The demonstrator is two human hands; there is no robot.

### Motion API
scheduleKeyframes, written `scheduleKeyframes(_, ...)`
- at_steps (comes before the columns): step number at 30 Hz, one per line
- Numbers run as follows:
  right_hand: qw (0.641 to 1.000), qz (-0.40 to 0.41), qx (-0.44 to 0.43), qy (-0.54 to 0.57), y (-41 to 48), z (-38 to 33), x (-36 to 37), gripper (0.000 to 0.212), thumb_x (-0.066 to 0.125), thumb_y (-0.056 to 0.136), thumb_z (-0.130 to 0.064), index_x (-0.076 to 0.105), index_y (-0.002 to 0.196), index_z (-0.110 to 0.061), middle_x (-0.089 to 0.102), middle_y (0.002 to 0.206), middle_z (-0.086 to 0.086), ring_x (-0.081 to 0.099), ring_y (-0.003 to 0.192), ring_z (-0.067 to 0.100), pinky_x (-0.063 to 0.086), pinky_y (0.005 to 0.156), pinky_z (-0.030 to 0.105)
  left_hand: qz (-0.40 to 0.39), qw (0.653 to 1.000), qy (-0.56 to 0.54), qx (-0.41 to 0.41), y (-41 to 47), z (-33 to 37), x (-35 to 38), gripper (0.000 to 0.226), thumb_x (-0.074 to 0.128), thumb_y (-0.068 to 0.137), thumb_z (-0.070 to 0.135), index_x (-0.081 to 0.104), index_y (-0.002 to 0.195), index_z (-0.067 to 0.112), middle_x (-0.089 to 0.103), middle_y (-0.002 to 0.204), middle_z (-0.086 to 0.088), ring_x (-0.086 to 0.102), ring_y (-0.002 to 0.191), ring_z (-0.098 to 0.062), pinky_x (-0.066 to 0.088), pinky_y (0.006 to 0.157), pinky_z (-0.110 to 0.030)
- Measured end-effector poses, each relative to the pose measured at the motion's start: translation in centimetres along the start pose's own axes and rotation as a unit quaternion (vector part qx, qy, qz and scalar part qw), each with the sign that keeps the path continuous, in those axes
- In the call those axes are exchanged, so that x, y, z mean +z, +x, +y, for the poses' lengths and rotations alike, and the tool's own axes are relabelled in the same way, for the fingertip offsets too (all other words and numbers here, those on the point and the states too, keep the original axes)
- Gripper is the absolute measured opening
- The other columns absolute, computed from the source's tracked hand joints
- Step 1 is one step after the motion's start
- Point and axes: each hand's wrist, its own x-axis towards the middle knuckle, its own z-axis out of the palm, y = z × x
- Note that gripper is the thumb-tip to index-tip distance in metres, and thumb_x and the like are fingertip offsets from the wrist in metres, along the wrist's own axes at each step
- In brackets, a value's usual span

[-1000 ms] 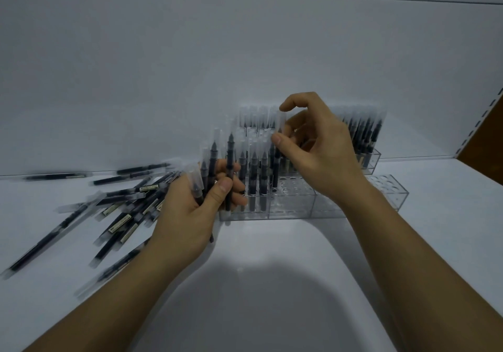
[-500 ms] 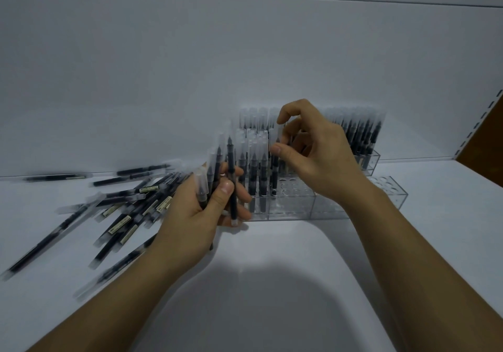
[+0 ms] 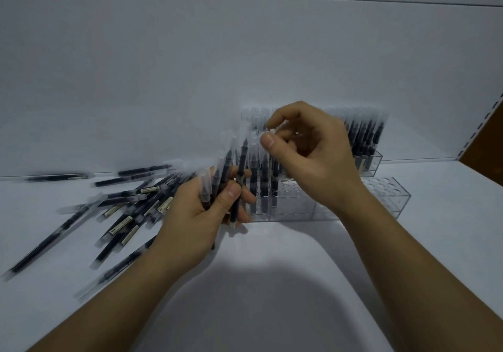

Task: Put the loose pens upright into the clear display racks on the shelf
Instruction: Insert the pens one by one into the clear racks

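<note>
From the head view, we see the shelf (image 3: 272, 283) closed at the back by a white wall (image 3: 245, 66) and at the right by a slotted upright (image 3: 487, 134). The rear rack (image 3: 374, 162) stands against the wall, packed with upright pens. The front rack (image 3: 392, 199) sits just before it, its left rows filled and its right part showing open holes. White shelf surface runs from the front rack toward us between the two forearms.

The loose pens (image 3: 122, 215) lie fanned flat on the left, a few strays near the wall, and the nearest ones touch the left wrist. The left hand (image 3: 201, 215) grips a bundle of held pens (image 3: 239, 166), caps up and leaning right, just beside the front rack's left end.

The right hand (image 3: 313, 155) hovers above the filled rows with its fingers curled, thumb and forefinger almost meeting at the clear cap tops. Blur keeps us from telling whether they pinch a cap.

Against half a second ago, the forefinger has curled down toward the thumb. The left hand has barely moved, and the racks and loose pens lie as they did.
</note>
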Motion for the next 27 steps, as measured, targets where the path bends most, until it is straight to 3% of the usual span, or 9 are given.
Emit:
scheduleKeyframes(5, 0.997, -0.051, 0.031, 0.053, -0.4, -0.8, 0.6, 0.037, 0.083, 0.087, -0.019, 0.067, 0.121, -0.019, 0.077, 0.085, 0.0, 0.062, 0.049, 0.037, 0.057, 0.048, 0.048, -0.007, 1.0, 0.017, 0.006, 0.0, -0.2, -0.2, 0.023, 0.052, 0.098, 0.018, 0.069, 0.093, 0.004, 0.073, 0.08, -0.013, 0.069, 0.066, -0.025, 0.056, 0.063, -0.024)
scheduleKeyframes(9, 0.994, -0.045, 0.043, 0.088, -0.2, -0.7, 0.7, 0.033, 0.079, 0.089, -0.009, 0.066, 0.118, -0.016, 0.073, 0.077, 0.009, 0.059, 0.047, 0.038, 0.056, 0.047, 0.044, -0.018, 1.0, 0.017, 0.006, -0.1, -0.2, 0.1, 0.022, 0.051, 0.096, 0.023, 0.069, 0.101, 0.011, 0.076, 0.088, -0.009, 0.071, 0.069, -0.026, 0.06, 0.063, -0.032)
scheduleKeyframes(12, 0.992, 0.008, 0.043, 0.116, 0.2, -0.6, 0.2, 0.024, 0.071, 0.094, 0.0, 0.066, 0.116, -0.008, 0.061, 0.074, 0.027, 0.048, 0.05, 0.048, 0.051, 0.046, 0.031, -0.012, 1.0, 0.004, -0.001, -0.1, -0.3, 0.1, 0.028, 0.047, 0.099, 0.026, 0.064, 0.119, 0.018, 0.075, 0.093, -0.009, 0.072, 0.072, -0.031, 0.062, 0.061, -0.04)
scheduleKeyframes(15, 0.993, 0.064, 0.036, 0.09, 0.5, -0.6, -0.5, 0.021, 0.067, 0.095, 0.003, 0.067, 0.115, -0.005, 0.054, 0.077, 0.034, 0.047, 0.057, 0.05, 0.051, 0.046, 0.033, 0.024, 0.999, 0.028, 0.006, 0.1, -0.8, -0.2, 0.027, 0.044, 0.102, 0.028, 0.064, 0.12, 0.022, 0.058, 0.067, -0.005, 0.054, 0.053, -0.015, 0.047, 0.05, -0.025)
scheduleKeyframes(18, 0.996, 0.079, 0.022, 0.03, 0.5, -0.1, -0.8, 0.021, 0.069, 0.094, 0.0, 0.069, 0.113, -0.009, 0.058, 0.076, 0.021, 0.054, 0.057, 0.038, 0.05, 0.049, 0.038, 0.027, 0.999, 0.025, 0.004, 0.0, -0.8, -0.2, 0.025, 0.044, 0.101, 0.035, 0.062, 0.113, 0.024, 0.04, 0.059, 0.007, 0.037, 0.048, -0.006, 0.035, 0.046, -0.018)
scheduleKeyframes(21, 0.995, 0.093, 0.014, -0.031, 0.5, 0.6, -0.7, 0.022, 0.071, 0.093, -0.004, 0.07, 0.113, -0.012, 0.06, 0.074, 0.004, 0.055, 0.059, 0.016, 0.047, 0.057, 0.024, -0.003, 1.0, -0.005, -0.024, -0.2, -0.6, -0.1, 0.016, 0.045, 0.107, 0.022, 0.048, 0.091, 0.023, 0.04, 0.06, 0.011, 0.034, 0.05, -0.006, 0.032, 0.047, -0.018)
scheduleKeyframes(23, 0.994, 0.097, 0.007, -0.056, 0.4, 0.9, -0.6, 0.022, 0.071, 0.093, -0.007, 0.069, 0.115, -0.012, 0.063, 0.074, 0.0, 0.059, 0.062, 0.013, 0.049, 0.06, 0.023, -0.018, 0.998, -0.031, -0.049, -0.3, -0.5, -0.2, 0.015, 0.041, 0.105, 0.005, 0.041, 0.094, 0.014, 0.04, 0.06, 0.007, 0.032, 0.05, -0.009, 0.03, 0.046, -0.02)
scheduleKeyframes(27, 0.991, 0.11, -0.006, -0.076, 0.4, 1.0, -0.6, 0.024, 0.072, 0.093, -0.009, 0.069, 0.117, -0.012, 0.065, 0.076, 0.0, 0.062, 0.065, 0.014, 0.052, 0.061, 0.024, -0.043, 0.999, -0.017, -0.018, -0.5, -0.3, 0.1, 0.009, 0.04, 0.105, 0.004, 0.039, 0.097, 0.003, 0.044, 0.067, -0.004, 0.036, 0.054, -0.015, 0.033, 0.048, -0.02)
